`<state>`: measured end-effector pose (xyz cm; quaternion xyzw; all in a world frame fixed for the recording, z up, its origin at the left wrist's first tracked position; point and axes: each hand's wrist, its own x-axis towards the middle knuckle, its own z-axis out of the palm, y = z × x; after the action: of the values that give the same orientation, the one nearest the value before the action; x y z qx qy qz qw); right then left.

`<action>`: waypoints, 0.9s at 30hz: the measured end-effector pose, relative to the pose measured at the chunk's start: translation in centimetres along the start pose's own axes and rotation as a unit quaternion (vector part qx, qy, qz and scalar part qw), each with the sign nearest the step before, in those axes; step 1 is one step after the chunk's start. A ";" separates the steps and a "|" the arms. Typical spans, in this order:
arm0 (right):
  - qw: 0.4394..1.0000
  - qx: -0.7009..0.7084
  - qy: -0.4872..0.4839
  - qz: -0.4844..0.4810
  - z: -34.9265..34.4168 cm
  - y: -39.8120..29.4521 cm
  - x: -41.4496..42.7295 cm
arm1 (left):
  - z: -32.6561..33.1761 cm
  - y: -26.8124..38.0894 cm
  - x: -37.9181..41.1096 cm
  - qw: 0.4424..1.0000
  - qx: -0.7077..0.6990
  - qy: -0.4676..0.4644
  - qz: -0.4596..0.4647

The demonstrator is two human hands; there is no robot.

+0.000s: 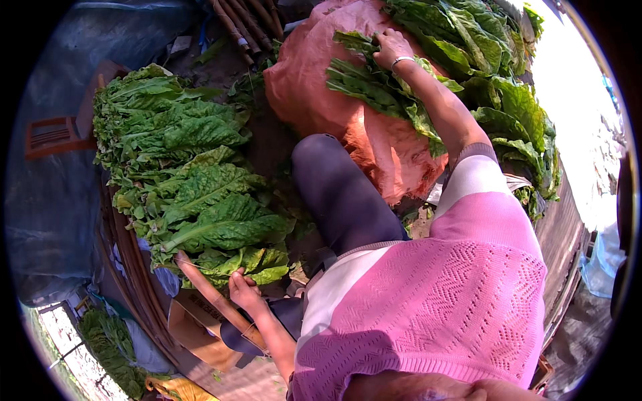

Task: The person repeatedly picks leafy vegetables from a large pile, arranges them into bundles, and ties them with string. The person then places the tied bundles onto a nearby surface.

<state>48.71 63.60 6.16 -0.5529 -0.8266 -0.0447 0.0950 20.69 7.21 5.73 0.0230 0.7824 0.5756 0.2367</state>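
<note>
At the lower left, my left hand (245, 289) is beside a wooden pole (215, 301), its fingertips pinched together near a thin string and the lowest leaves. A long row of large green leaves (200, 190) hangs closely packed along the line of that pole. My right hand (393, 49), with a bracelet at the wrist, reaches to the top and grips the end of a green leaf (356, 41). Beneath it, more loose leaves (368, 90) lie on a pink woven plastic sack (311, 85).
Big leaf piles (521, 115) stand right of the sack. Several wooden poles (241, 25) lie at the top, others (133, 260) at the left. An open cardboard box (200, 326) is below the row. A small wooden chair (57, 135) stands at the far left.
</note>
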 end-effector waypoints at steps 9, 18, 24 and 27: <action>0.993 0.077 -0.017 -0.083 -8.0 -2.3 -2.7 | 1.3 -0.2 0.3 1.000 0.005 0.012 -0.001; 0.973 0.019 -0.201 0.113 7.1 -8.0 -4.9 | 0.7 0.3 -0.1 0.999 0.003 0.036 -0.009; 0.976 -0.050 -0.210 0.032 5.1 -7.3 -4.3 | -1.0 -0.6 -0.4 0.997 -0.031 0.063 -0.033; 0.990 0.010 -0.141 -0.001 0.7 -7.0 -6.2 | -1.8 -0.9 -0.4 0.998 -0.024 0.055 -0.026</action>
<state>44.47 55.41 4.38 -0.5520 -0.8326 0.0418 -0.0168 20.54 5.22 5.48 -0.0342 0.7807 0.5880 0.2088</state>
